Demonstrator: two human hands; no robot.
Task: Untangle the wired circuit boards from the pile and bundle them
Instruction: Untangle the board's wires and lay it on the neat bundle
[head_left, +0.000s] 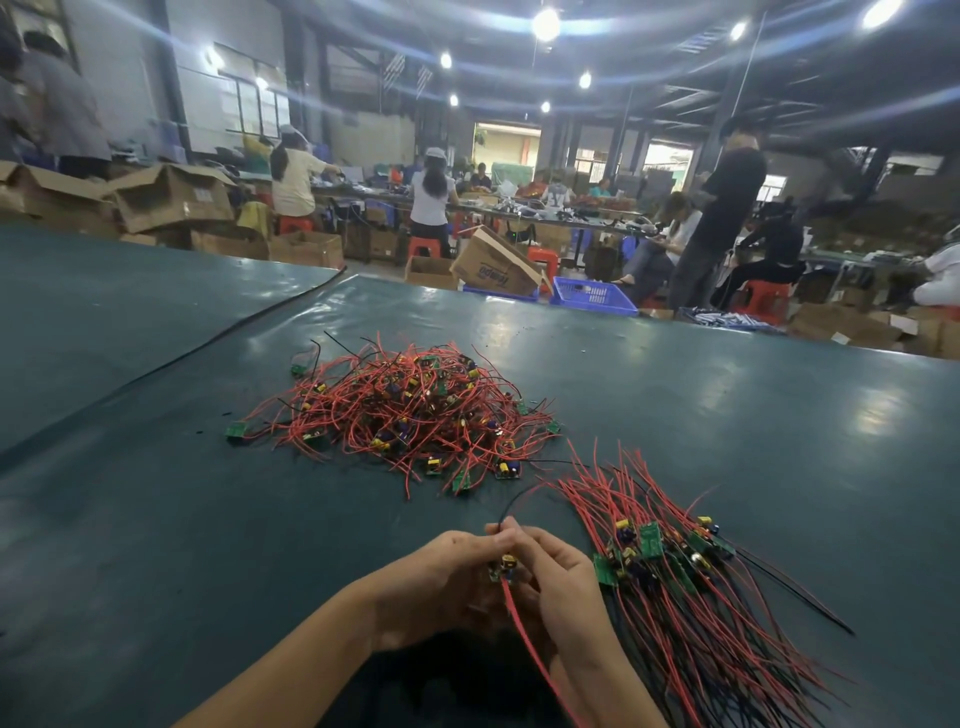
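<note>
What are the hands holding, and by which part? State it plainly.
Both the left hand and right hand pinch one wired circuit board at its board end; its red wires trail free below.

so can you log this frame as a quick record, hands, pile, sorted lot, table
left hand: holds the board, fingers curled round it
right hand: pinches the same board from the other side
board: small, green; its red wires trail toward the person, a black wire loops up
pile: tangled boards with red wires, beyond the hands
sorted lot: boards side by side right of the hands, wires roughly parallel, no tie visible
table: dark green cover
</note>
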